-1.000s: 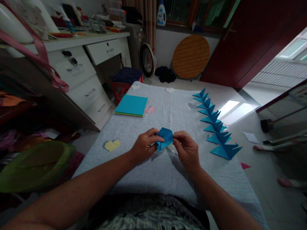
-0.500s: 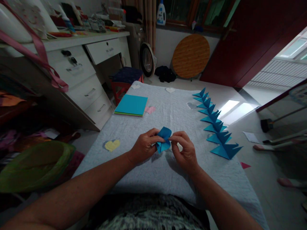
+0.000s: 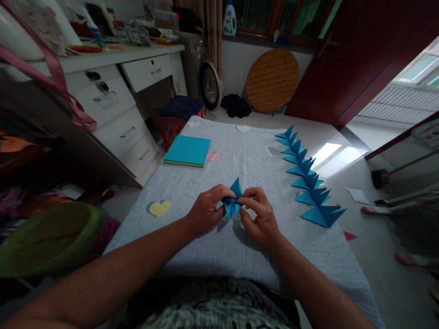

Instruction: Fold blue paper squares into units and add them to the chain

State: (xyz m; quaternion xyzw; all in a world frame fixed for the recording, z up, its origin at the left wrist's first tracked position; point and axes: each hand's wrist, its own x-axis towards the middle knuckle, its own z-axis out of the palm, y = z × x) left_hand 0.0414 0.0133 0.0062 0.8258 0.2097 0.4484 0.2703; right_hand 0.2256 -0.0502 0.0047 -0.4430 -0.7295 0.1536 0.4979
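Observation:
A partly folded blue origami paper (image 3: 233, 208) is held just above the cloth-covered table (image 3: 192, 256), with one pointed flap standing up and creases fanning out below it. My left hand (image 3: 207, 206) pinches its left side between thumb and fingers. At its right side, the fingers of my right hand (image 3: 259, 214) close on the paper's edge, partly hiding it. A row of finished blue paper cranes (image 3: 322, 215) runs along the table's right side. The stack of square coloured paper (image 3: 188, 150), blue on top, lies toward the far left.
Heart patches, one yellow (image 3: 160, 208), mark the tablecloth. Beyond the table's left edge are a white desk with drawers (image 3: 128, 132), a stool (image 3: 180, 107) and a green basket (image 3: 55, 237). A round wooden board (image 3: 272, 80) leans against the back wall.
The blue paper's rounded top has become a sharp upright point, and its lower part has drawn narrower. My right fingers have moved left onto the paper's side.

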